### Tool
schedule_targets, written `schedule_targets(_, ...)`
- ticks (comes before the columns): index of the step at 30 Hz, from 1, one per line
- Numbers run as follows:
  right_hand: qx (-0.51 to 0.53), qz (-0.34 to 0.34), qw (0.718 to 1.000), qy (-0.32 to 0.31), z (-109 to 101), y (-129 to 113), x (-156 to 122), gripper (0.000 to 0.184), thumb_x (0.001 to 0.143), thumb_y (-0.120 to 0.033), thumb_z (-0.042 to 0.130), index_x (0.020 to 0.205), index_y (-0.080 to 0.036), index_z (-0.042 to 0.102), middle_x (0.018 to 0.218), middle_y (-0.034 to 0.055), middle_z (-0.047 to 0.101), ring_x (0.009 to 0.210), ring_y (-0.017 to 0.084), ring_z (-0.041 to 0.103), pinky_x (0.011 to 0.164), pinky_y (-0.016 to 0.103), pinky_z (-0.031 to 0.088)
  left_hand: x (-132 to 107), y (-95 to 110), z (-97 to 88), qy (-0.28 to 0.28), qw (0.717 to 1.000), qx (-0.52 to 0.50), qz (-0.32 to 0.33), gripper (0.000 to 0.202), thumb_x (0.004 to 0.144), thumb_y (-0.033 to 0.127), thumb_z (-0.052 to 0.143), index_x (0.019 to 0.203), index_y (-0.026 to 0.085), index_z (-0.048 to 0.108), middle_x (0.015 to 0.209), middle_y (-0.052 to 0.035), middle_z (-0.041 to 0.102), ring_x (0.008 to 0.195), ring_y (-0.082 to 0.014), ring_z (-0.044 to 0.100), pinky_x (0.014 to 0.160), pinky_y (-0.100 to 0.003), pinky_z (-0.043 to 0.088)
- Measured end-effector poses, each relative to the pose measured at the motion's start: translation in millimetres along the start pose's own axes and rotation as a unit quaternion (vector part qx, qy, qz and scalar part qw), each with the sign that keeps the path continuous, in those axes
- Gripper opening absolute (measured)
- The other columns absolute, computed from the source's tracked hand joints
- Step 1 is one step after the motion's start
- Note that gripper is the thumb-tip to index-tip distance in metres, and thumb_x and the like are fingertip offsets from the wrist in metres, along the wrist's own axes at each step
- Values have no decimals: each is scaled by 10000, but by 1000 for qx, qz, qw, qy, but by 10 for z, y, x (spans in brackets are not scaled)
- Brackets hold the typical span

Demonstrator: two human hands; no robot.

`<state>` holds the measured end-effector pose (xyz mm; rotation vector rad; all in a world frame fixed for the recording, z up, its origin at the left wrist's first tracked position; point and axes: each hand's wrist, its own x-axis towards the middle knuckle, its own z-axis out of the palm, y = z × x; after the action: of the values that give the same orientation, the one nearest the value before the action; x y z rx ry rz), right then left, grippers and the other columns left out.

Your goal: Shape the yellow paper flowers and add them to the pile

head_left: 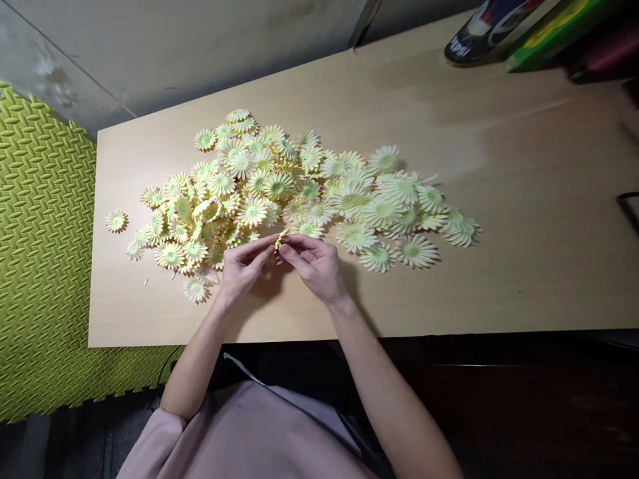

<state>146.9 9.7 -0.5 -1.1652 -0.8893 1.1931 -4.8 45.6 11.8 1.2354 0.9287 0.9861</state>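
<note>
Nearest the camera, well short of the flower pile, a pale pink garment (249, 432) covers the person's lap, and two bare forearms reach up from it over the front edge of the tabletop (499, 279). The left hand (243, 266) and right hand (314, 263) meet just in front of the flower pile (299, 193), fingertips facing each other. Between them sits a small flower piece (280, 239), pale yellow, seen edge-on. Each grip is pinched on it, thumb and forefinger closed from either side, and it is held just above the tabletop against the near edge of the pile.

The pile itself is a loose spread of pale yellow and cream daisy-shaped flowers, many overlapping. A lone flower (116, 221) lies apart, to the left of the pile. A green foam mat (44, 253) covers the floor farther left. Well beyond the pile, at the far right corner, lie a dark bottle (479, 30) and a green box (554, 30).
</note>
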Motion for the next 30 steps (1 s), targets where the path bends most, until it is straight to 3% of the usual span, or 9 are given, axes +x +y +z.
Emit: schedule_targets(30,-6,2,1000,8,-17,37,7,293,761,-440,821,931,-205,780,850,39,789,708,170,751,717,303,665,6,-15,-6,7,1000,0,3,307,815,377,778,1071,209,797,1135,-95,779,1034,-244,751,965,-367,592)
